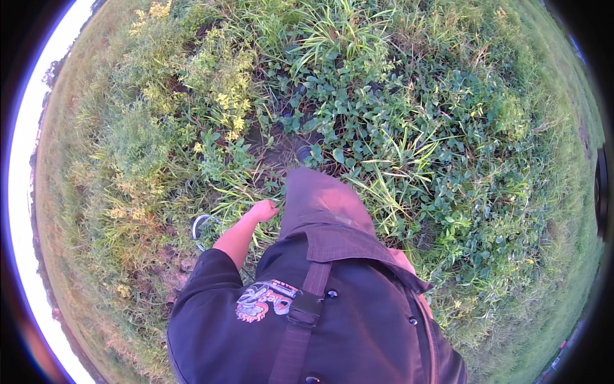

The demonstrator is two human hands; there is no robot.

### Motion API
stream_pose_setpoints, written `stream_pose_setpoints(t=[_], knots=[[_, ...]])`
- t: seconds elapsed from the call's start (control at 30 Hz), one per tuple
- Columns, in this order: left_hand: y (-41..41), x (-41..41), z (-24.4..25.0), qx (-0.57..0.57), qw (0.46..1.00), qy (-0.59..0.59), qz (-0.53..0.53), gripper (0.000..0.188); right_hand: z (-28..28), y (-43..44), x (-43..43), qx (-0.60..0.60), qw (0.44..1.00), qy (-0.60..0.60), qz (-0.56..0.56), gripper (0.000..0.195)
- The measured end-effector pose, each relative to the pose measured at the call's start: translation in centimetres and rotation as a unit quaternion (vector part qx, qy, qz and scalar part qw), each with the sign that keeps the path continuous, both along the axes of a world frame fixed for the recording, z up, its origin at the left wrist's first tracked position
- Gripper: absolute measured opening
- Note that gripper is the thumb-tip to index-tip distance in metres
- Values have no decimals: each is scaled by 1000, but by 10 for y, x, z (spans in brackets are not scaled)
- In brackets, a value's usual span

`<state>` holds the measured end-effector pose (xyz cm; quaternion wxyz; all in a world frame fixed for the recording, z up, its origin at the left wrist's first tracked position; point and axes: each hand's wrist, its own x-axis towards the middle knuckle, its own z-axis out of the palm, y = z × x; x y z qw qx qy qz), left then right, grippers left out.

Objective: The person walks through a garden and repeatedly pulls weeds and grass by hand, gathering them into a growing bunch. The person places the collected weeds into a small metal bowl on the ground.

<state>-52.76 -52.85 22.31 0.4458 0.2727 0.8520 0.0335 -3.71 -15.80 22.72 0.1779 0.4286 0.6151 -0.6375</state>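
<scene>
My left hand [264, 210] hangs low in front of me, its fingers curled, just above long grass blades [235, 194]. Whether anything is between the fingers cannot be made out. Close beside it is a dark purple-brown cloth piece [331, 199], bag-like, with a folded flap [352, 245]. A strap [316, 281] with a plastic buckle [304, 308] runs from the flap up my dark shirt [364, 326]. My right hand is out of view; only bits of bare right arm [403, 260] show past the flap.
Left of my forearm, a thin pale ring or rim [195, 228] lies partly hidden among weeds. Ahead is a patch of dark bare soil [280, 146]. Leafy low plants [355, 105] spread ahead and right, with yellowish weeds [232, 108] to the left.
</scene>
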Motion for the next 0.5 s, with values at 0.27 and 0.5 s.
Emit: stream_pose_setpoints(t=[0.27, 0.5], knots=[[29, -9, -12, 150, 927, -133, 316, 53, 91, 21, -34, 26, 967, -204, 149, 41], [37, 4, -3, 72, 933, -207, 287, 56, 119, 30, -59, -51, 974, -205, 88, 56]])
